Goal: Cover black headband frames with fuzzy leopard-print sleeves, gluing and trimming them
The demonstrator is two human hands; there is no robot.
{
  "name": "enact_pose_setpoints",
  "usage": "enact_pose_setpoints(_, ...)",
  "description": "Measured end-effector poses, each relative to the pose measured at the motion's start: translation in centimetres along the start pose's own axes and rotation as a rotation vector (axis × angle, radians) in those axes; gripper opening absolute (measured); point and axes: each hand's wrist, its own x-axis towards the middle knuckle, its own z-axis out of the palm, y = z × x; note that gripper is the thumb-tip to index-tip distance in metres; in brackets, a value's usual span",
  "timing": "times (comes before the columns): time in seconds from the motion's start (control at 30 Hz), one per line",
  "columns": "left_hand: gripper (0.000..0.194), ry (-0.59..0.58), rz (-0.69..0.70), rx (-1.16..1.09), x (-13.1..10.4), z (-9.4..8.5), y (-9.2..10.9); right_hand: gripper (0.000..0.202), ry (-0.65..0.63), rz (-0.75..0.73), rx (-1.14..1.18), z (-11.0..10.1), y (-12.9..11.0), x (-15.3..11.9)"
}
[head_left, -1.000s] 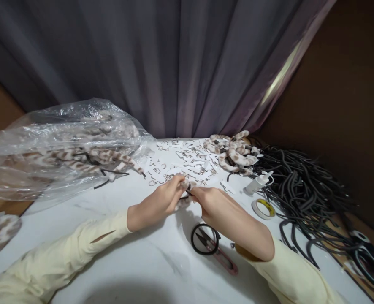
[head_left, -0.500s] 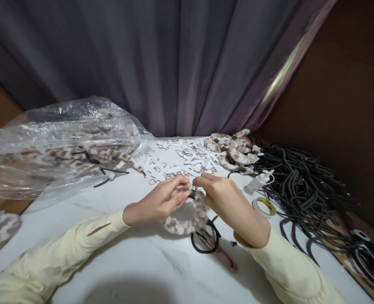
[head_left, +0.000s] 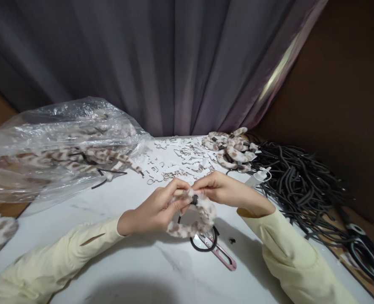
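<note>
Both hands meet above the white table (head_left: 136, 270) around a fluffy white-and-brown ring (head_left: 187, 230) with a dark section near its top. My left hand (head_left: 161, 207) is closed on the ring's left side, thumb and fingers pinching it. My right hand (head_left: 218, 185) is closed too, its fingertips pinched at the ring's upper edge; what lies between them is hidden. Just below the ring are a loop of black cord (head_left: 202, 250) and pink-handled thread snips (head_left: 226, 261), partly overlapping. A small black scrap (head_left: 232, 241) lies to their right.
A clear plastic bag (head_left: 63, 114) at left holds fluffy strips. Small metal pieces (head_left: 174, 174) are scattered at the back, beside a pile of fluffy rings (head_left: 237, 154). Black cords (head_left: 297, 185), a white bottle (head_left: 259, 177) and scissors (head_left: 369, 257) are on the right.
My right hand has turned flatter, with its wrist raised. The fluffy ring has shifted slightly right and tilted. The tape roll seen earlier is now hidden behind my right arm.
</note>
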Motion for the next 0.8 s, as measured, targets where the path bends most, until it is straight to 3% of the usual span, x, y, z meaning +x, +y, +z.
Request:
enact_pose_setpoints(0.07,0.013,0.038,-0.028,-0.032,0.1,0.0,0.0,0.028,0.095,0.002,-0.099,0.3,-0.4,-0.3)
enact_pose_setpoints(0.17,0.014,0.119,-0.07,-0.119,0.6,-0.1,-0.3,0.028,0.499,0.021,-0.348,1.3,-1.6,-1.1)
enact_pose_setpoints(0.23,0.014,0.177,-0.108,-0.181,0.9,-0.2,-0.5,0.025,0.642,0.036,-0.43,2.3,-2.6,-1.6)
enact_pose_setpoints(0.4,0.019,0.272,-0.206,-0.364,1.5,-0.3,-0.7,0.023,0.363,0.194,-0.357,4.9,-3.0,-0.9)
enact_pose_setpoints(0.5,0.021,0.271,-0.216,-0.423,1.6,-0.3,-0.8,0.023,0.395,0.259,-0.261,6.3,-1.5,0.8)
enact_pose_setpoints(0.6,0.021,0.261,-0.223,-0.419,1.5,-0.3,-0.9,0.029,0.455,0.265,0.012,7.3,-0.3,2.1)
enact_pose_setpoints(0.8,0.019,0.22,-0.176,-0.298,1.3,-0.7,-0.6,0.034,0.462,0.275,0.373,7.8,-0.3,2.7)
